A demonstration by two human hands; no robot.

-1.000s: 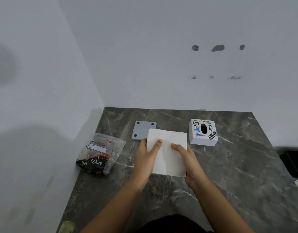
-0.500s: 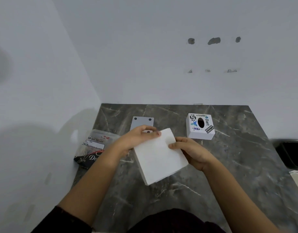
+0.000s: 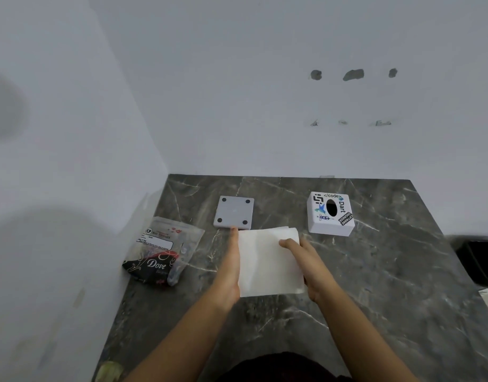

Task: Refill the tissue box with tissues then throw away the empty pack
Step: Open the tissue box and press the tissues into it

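Observation:
A square stack of white tissues (image 3: 267, 261) lies on the dark marble table (image 3: 375, 285). My left hand (image 3: 230, 267) presses flat against its left edge, and my right hand (image 3: 306, 260) grips its right edge with fingers on top. The white tissue box cover (image 3: 330, 213), with stickers and an oval hole, stands at the back right, apart from my hands. Its grey base plate (image 3: 234, 212) lies just beyond my left fingertips. The crumpled plastic tissue pack (image 3: 161, 250) rests near the table's left edge.
White walls close off the back and the left side of the table. A dark bin (image 3: 482, 260) stands past the table's right edge. A small yellowish object (image 3: 109, 372) sits at the front left corner.
The tissue stack was tilted and turned in my hands half a second ago. Now it lies square on the table, with my hands moved to its left and right edges.

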